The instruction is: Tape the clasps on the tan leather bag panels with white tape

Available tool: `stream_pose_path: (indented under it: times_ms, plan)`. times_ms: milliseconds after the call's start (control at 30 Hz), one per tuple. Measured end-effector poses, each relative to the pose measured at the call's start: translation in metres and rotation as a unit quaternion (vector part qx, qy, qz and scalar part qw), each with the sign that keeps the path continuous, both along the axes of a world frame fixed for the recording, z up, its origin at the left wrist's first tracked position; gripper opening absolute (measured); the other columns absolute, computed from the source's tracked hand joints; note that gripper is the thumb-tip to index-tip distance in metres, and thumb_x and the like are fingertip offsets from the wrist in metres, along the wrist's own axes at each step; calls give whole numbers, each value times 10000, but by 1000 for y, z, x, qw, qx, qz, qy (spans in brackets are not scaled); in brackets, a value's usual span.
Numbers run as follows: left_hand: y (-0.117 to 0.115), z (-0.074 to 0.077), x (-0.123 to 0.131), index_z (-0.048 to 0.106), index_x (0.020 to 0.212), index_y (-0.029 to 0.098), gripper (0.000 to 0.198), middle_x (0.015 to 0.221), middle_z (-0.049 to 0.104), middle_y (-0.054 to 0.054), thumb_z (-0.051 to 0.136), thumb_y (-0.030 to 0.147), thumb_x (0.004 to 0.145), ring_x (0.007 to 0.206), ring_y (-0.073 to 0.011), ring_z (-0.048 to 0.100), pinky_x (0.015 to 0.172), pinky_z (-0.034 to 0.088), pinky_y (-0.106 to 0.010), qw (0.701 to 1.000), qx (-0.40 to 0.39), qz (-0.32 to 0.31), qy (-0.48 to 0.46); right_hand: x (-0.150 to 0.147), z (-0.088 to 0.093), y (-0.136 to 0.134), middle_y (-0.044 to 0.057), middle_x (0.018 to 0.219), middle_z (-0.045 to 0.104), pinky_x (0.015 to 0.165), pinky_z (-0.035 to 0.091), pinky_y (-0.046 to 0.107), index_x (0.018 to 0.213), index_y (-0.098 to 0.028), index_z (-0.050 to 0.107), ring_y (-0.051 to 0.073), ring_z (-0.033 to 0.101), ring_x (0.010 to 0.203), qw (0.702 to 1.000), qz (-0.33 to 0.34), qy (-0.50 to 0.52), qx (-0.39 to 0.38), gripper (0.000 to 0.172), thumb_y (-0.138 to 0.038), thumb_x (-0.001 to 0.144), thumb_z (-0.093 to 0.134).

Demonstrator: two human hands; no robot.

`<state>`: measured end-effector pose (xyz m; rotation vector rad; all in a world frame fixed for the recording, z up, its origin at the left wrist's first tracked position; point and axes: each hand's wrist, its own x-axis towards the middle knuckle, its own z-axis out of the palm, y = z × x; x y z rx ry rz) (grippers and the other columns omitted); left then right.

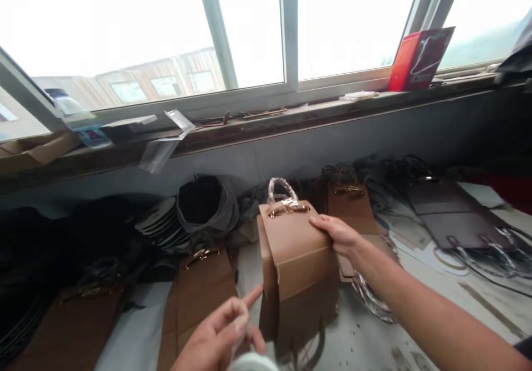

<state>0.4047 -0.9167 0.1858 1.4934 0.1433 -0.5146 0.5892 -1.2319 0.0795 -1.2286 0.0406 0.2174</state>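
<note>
My right hand (pixel 338 234) grips the right side of a brown handbag (pixel 297 254) that stands upright on the table. The bag has a gold clasp and a handle wrapped in clear plastic (pixel 281 189). My left hand (pixel 222 335) is at the bottom centre, near the bag's lower left. Its forefinger is stretched toward the bag while thumb and other fingers pinch a bit of clear plastic.
More brown bag parts (pixel 203 288) lie flat to the left, and another brown bag (pixel 353 204) behind. Dark bags and straps (pixel 457 216) lie at the right. A black plastic sack (pixel 205 204) stands at the back. A red box (pixel 419 60) leans on the window sill.
</note>
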Motion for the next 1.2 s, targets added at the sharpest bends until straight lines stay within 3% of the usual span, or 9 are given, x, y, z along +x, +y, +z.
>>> stream_pose_path:
  times_ms: [100, 167, 267, 433, 600, 800, 967, 1067, 1200]
  plan:
    - [-16, -5, 32, 591, 928, 228, 354, 931, 729, -100, 748, 514, 791, 524, -123, 558, 345, 321, -184, 998, -43, 35, 31, 59, 10, -29, 136, 979, 752, 703, 578, 341, 947, -161, 647, 249, 710, 820, 986, -85, -7, -143, 224, -356, 848, 694]
    - [-21, -24, 56, 564, 891, 210, 354, 927, 716, -96, 791, 453, 769, 574, -119, 591, 348, 333, -157, 997, -41, 61, 28, 91, -2, -37, 136, 996, 747, 717, 571, 337, 994, -150, 639, 252, 710, 849, 974, -124, 1, -191, 202, -282, 844, 673]
    - [-20, -73, 90, 525, 847, 199, 395, 870, 701, -85, 826, 423, 725, 598, -135, 636, 340, 344, -145, 995, -18, 81, 50, 117, -40, -33, 138, 1008, 740, 783, 562, 361, 1055, -132, 642, 284, 706, 934, 948, -164, 22, -273, 275, -180, 788, 683]
    - [-13, -158, 148, 518, 955, 209, 357, 663, 637, -15, 773, 378, 769, 568, -162, 654, 339, 340, -144, 988, -6, 112, 109, 121, -109, -5, 214, 1190, 672, 964, 494, 438, 1221, -95, 609, 351, 629, 1158, 889, -202, 55, -408, 411, -140, 813, 622]
    - [-19, -205, 208, 499, 937, 212, 233, 620, 612, 3, 685, 283, 815, 538, -168, 652, 322, 316, -147, 986, -7, 86, 145, 136, -137, 13, 220, 1260, 643, 1017, 458, 398, 1354, -74, 536, 337, 600, 1210, 848, -187, 41, -495, 464, -202, 909, 548]
    - [-33, -232, 263, 508, 878, 196, 224, 608, 654, -41, 696, 287, 798, 441, -136, 571, 316, 266, -151, 982, -40, -15, 185, 163, -153, 31, 191, 1385, 584, 1078, 405, 377, 1449, -92, 472, 326, 543, 1285, 812, -172, 37, -557, 519, -267, 963, 514]
    - [-38, -232, 269, 537, 834, 176, 249, 633, 690, -63, 731, 323, 782, 362, -81, 464, 312, 250, -157, 981, -61, -67, 171, 179, -154, 38, 195, 1289, 652, 960, 487, 408, 1493, -123, 422, 334, 654, 1135, 798, -179, 58, -573, 530, -361, 1020, 424]
    - [-32, -233, 263, 543, 850, 175, 268, 654, 707, -76, 737, 350, 787, 382, -88, 489, 315, 256, -153, 984, -52, -54, 165, 176, -158, 39, 174, 1174, 712, 890, 515, 409, 1449, -166, 493, 340, 696, 1045, 807, -164, 55, -564, 520, -446, 1013, 452]
    - [-15, -234, 277, 554, 919, 177, 288, 644, 695, -59, 742, 356, 794, 428, -107, 539, 325, 311, -143, 988, -30, 24, 148, 163, -173, 47, 172, 1175, 712, 921, 507, 377, 1321, -151, 609, 321, 677, 1096, 826, -158, 43, -540, 465, -465, 1023, 440]
